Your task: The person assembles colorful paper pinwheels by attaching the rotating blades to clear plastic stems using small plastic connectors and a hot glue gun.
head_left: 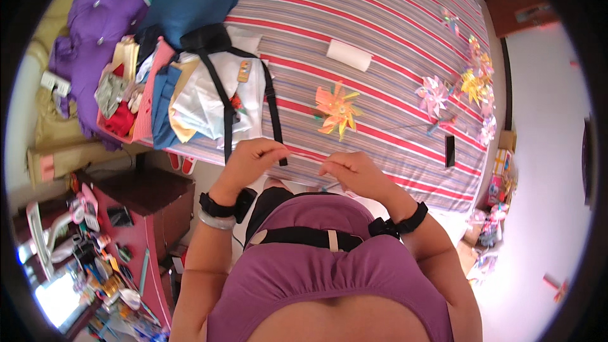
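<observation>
Both my hands hover over the near edge of the bed, a short gap between them. My left hand has its fingers curled and thumb pressed in, beside the hanging black straps of a bag. My right hand is pinched in the same way; a thin pale piece shows below its fingertips. Whatever either hand grips, if anything, is too small or hidden to name. Beyond them an orange and yellow shiny pinwheel lies on the striped sheet. A white paper roll rests farther back.
More shiny pinwheels and a black phone lie at the right. Folded clothes, a white bag and a pink basket crowd the left, near a purple cushion. A cluttered red desk stands lower left.
</observation>
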### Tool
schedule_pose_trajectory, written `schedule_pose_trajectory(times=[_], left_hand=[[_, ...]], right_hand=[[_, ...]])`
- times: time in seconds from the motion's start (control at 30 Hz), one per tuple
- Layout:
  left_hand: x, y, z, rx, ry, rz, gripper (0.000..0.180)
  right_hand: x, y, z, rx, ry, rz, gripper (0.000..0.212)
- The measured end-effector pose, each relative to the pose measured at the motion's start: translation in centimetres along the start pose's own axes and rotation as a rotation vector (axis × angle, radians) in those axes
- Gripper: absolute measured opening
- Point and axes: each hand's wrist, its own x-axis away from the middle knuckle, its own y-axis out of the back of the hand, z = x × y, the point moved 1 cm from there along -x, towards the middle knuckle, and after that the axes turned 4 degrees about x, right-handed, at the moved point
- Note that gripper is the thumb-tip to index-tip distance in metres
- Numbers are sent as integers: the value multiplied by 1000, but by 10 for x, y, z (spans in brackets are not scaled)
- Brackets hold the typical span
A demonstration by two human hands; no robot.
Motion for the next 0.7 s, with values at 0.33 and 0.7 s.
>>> schedule_pose_trajectory(times=[0.33, 0.7], left_hand=[[-185, -98, 151, 733, 705, 164, 24], [-306, -268, 320, 1506, 1009, -140, 30]], right_hand=[[20, 21, -97, -561, -285, -655, 23], [52, 46, -169, -649, -352, -656, 21]])
